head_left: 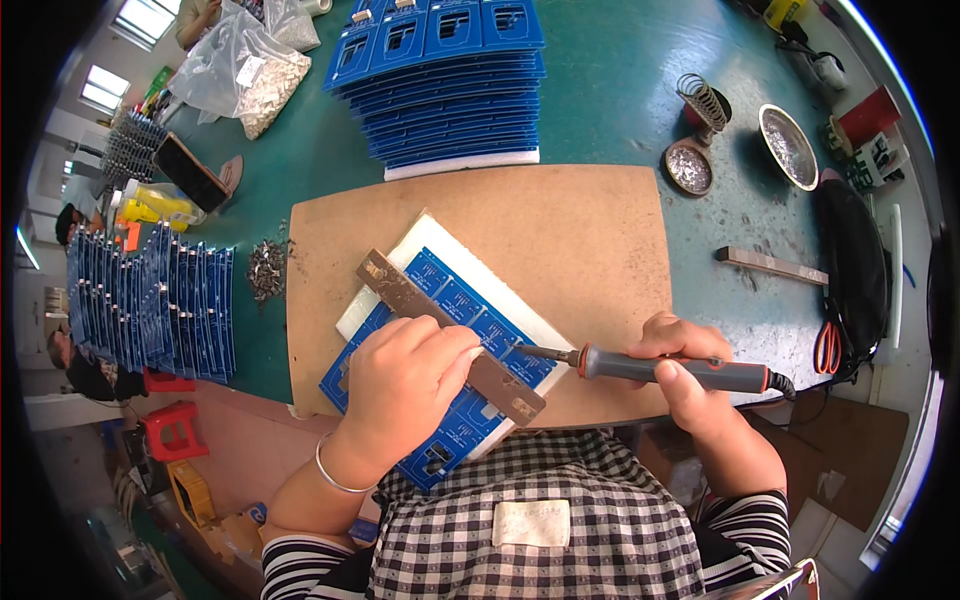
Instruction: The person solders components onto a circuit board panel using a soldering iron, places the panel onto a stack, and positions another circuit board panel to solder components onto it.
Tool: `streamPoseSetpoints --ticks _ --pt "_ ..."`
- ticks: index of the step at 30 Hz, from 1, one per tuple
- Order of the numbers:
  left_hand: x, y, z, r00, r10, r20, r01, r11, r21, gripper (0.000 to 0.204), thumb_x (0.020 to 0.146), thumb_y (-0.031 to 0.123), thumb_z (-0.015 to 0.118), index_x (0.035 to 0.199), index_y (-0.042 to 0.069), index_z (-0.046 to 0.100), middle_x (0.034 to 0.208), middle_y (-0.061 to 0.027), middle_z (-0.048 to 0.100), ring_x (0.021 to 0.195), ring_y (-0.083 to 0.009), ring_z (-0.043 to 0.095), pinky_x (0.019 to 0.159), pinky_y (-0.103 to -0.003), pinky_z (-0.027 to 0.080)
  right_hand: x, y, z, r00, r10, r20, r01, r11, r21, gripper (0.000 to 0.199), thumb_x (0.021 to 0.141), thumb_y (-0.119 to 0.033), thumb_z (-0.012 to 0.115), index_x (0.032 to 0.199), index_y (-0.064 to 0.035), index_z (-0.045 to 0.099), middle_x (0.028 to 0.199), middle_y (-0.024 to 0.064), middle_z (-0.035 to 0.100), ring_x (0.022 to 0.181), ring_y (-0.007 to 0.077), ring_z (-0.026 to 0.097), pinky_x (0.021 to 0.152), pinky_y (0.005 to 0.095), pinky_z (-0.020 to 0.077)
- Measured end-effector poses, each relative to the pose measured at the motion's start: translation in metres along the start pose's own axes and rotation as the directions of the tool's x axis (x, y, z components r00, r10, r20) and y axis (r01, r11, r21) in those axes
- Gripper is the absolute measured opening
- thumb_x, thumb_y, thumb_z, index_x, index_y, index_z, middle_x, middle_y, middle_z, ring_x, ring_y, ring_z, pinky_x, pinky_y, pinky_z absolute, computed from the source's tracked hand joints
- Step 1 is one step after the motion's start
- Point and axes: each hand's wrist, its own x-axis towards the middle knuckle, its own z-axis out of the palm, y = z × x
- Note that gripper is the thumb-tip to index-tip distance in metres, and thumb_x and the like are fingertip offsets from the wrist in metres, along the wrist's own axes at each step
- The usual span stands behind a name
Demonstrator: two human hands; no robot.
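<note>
A blue circuit board panel (440, 278) lies slanted on a white foam slab (424, 232). Across the panel rests a worn brown bar (505, 389). My left hand (405, 375) is closed over the bar's middle, thumb and fingertips pinched together; whatever they pinch is too small to make out. My right hand (690, 365) grips a grey and red soldering iron (640, 368) from the right. Its tip points left and meets, or nearly meets, the panel just beyond the bar, close to my left fingertips.
Beneath the foam is a brown board (590, 230) on a green table (610, 90). Stacked blue panels (450, 120) stand at the back, more boards (150, 300) at left. An iron stand (690, 165), a metal bowl (788, 148), a bar (770, 265) and scissors (827, 347) lie right.
</note>
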Motion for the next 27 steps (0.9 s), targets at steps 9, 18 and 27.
streamPoseSetpoints --ticks 9,18,27 --pt "-0.005 0.019 0.015 0.997 0.047 0.054 -0.036 0.983 -0.177 0.015 0.070 -0.002 0.065 0.078 0.005 0.054 0.065 -0.0067 0.053 0.058 -0.0249 0.053 0.053 -0.035 0.043 -0.022 -0.004 -0.011 0.992 -0.070 -0.109 0.074 0.997 0.026 0.026 0.086 -0.024 0.061 0.088 0.0015 0.065 0.065 0.0088 0.065 0.059 0.0162 0.057 0.059 0.0289 0.0435" --pt "-0.004 0.024 0.020 0.995 0.063 0.083 -0.054 0.992 -0.112 0.016 0.068 -0.003 0.064 0.077 0.005 0.053 0.069 -0.0099 0.057 0.063 -0.0294 0.057 0.057 -0.038 0.046 -0.030 0.001 -0.007 0.993 -0.034 -0.113 0.037 0.999 0.022 0.023 0.083 -0.020 0.062 0.088 0.0020 0.068 0.065 0.0078 0.066 0.061 0.0168 0.055 0.060 0.0302 0.0437" --pt "-0.004 0.024 0.021 0.993 0.066 0.093 -0.057 0.994 -0.092 0.016 0.068 -0.004 0.063 0.076 0.004 0.053 0.068 -0.0109 0.056 0.062 -0.0299 0.057 0.057 -0.039 0.046 -0.028 0.003 -0.006 0.995 -0.011 -0.099 0.013 1.000 0.028 0.022 0.083 -0.018 0.062 0.088 0.0025 0.068 0.062 0.0075 0.064 0.059 0.0173 0.056 0.060 0.0303 0.0445"
